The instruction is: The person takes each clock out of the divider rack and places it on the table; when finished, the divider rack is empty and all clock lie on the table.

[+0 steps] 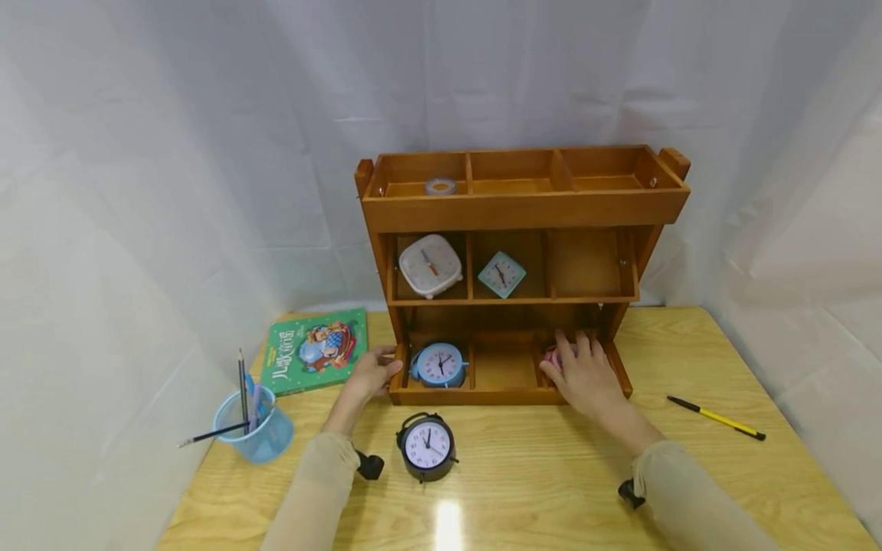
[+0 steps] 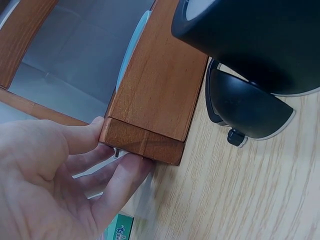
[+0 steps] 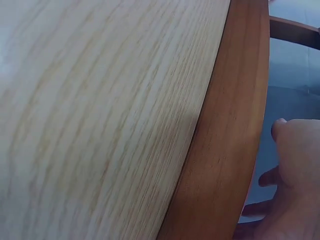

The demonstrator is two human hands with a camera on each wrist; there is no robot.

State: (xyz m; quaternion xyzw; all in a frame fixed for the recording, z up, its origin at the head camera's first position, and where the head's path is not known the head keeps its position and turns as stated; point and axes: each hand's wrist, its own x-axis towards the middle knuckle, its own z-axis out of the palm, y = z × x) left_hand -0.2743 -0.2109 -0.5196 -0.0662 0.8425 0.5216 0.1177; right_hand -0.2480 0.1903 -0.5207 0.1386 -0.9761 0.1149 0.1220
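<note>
A brown wooden shelf (image 1: 524, 210) with three tiers stands on the table. My left hand (image 1: 372, 373) grips the left front corner of its bottom tier, thumb on one side and fingers (image 2: 122, 182) on the other. Over the bottom right compartment is my right hand (image 1: 589, 380), its spread fingers partly covering a round pink thing (image 1: 553, 355) whose kind is hidden. The bottom left compartment holds a blue alarm clock (image 1: 441, 365). Nearest my left forearm, a black alarm clock (image 1: 427, 446) stands on the table in front of the shelf.
On the middle tier are a white clock (image 1: 430, 265) and a small mint clock (image 1: 501, 274). A tape roll (image 1: 440, 186) lies on top. Left of the shelf are a green book (image 1: 313, 352) and a blue pencil cup (image 1: 258, 440); to the right lies a yellow-black pen (image 1: 717, 417).
</note>
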